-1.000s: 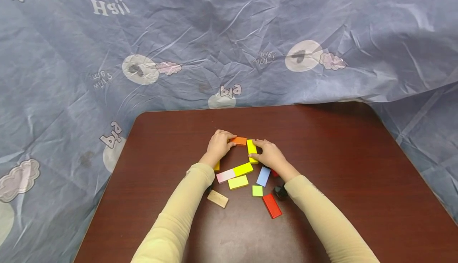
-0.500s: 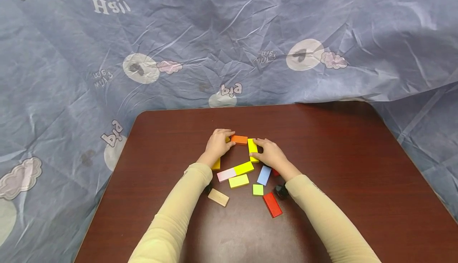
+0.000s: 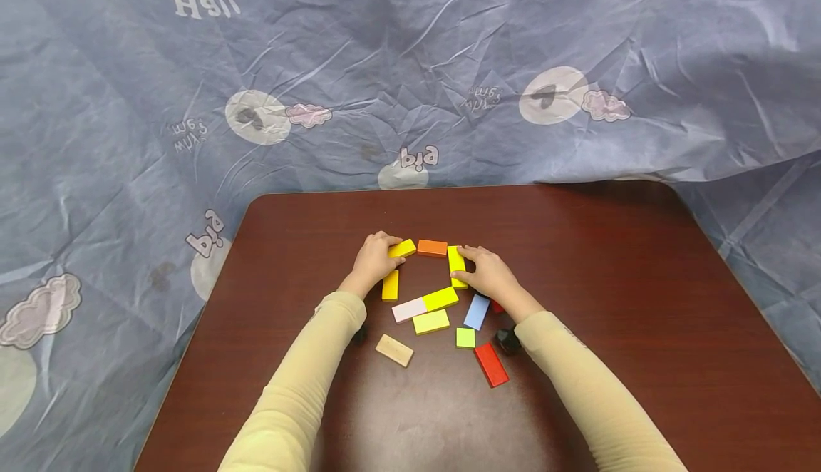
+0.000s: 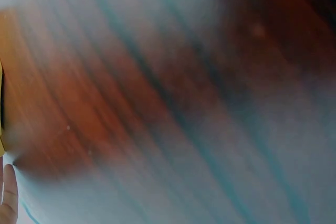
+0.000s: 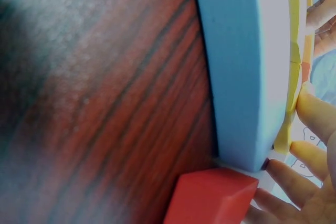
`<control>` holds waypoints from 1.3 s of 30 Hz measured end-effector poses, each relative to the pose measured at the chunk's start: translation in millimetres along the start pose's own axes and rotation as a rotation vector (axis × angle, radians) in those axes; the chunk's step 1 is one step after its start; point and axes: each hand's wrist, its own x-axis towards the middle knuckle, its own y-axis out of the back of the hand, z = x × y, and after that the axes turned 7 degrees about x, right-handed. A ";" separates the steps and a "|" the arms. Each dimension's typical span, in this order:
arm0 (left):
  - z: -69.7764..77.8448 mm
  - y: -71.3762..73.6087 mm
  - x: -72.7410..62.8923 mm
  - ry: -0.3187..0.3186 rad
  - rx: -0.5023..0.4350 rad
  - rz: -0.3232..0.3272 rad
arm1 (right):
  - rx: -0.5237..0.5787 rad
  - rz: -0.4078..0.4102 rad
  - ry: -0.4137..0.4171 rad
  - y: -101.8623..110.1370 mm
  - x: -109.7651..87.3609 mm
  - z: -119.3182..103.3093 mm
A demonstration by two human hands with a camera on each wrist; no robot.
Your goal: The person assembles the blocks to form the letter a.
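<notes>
In the head view my left hand (image 3: 372, 264) pinches the left end of a slanted yellow block (image 3: 404, 248), fingers behind it and thumb in front. An orange block (image 3: 432, 248) lies just right of it. My right hand (image 3: 490, 276) holds an upright-lying yellow block (image 3: 457, 267) between fingers and thumb, right of the orange one. Another yellow block (image 3: 390, 286) lies below the left hand. The left wrist view is mostly blur, with a fingertip (image 4: 9, 187) at its edge. In the right wrist view the right hand (image 5: 312, 177) is partly cut off.
Nearer me lie pink (image 3: 409, 309), bright yellow (image 3: 440, 299), pale yellow (image 3: 431, 322), blue (image 3: 477, 312), green (image 3: 465, 338), red (image 3: 492, 365) and plain wood (image 3: 394, 351) blocks. Another red block (image 3: 498, 307) is partly hidden by the right arm. A dark object (image 3: 508, 340) sits beside that sleeve.
The left hand has shifted left, away from the orange block, uncovering more of the slanted yellow block. The right hand stays at its yellow block. The head view has tilted slightly.
</notes>
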 end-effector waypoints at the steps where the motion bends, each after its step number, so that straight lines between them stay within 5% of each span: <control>1: 0.2 0.1 0.1 -0.006 -0.002 -0.001 | 0.001 0.000 0.002 0.1 -0.1 0.2; 16: -2.1 1.0 -3.0 0.007 -0.067 0.003 | 0.003 -0.007 0.009 -0.4 -0.2 -0.1; 24: -1.5 18.2 -21.7 0.117 -0.077 0.135 | -0.004 -0.005 0.011 -0.5 1.6 1.6; 26: -0.2 20.7 -29.4 0.087 -0.051 0.114 | -0.006 -0.006 0.013 -0.1 1.9 1.7; 33: 6.5 13.7 -56.4 -0.197 0.057 -0.024 | -0.002 -0.004 0.020 0.8 1.4 0.7; 39: 5.8 6.6 -67.7 -0.143 0.055 0.025 | -0.015 -0.007 0.022 0.0 2.3 1.7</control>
